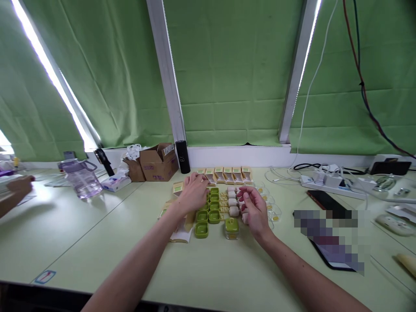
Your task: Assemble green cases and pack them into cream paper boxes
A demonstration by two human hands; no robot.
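My left hand [194,191] lies palm down over the left side of a column of green lids [210,209], fingers stretched toward the small tan boxes [229,173] lined up behind. My right hand [255,209] hovers with curled fingers beside a column of white rollers [232,201], thumb and fingertips close to them; what it holds, if anything, I cannot make out. A closed green-lidded clear case [232,227] stands just in front of my right hand. Clear tray pieces with yellow bits [272,207] lie right of that hand.
Cardboard boxes [157,162] and a black cylinder [182,156] stand at the back. A purple jug [81,177] and another person's hand [19,187] are at the left. A power strip [328,180], cables, a dark phone [326,201] and a tablet lie right.
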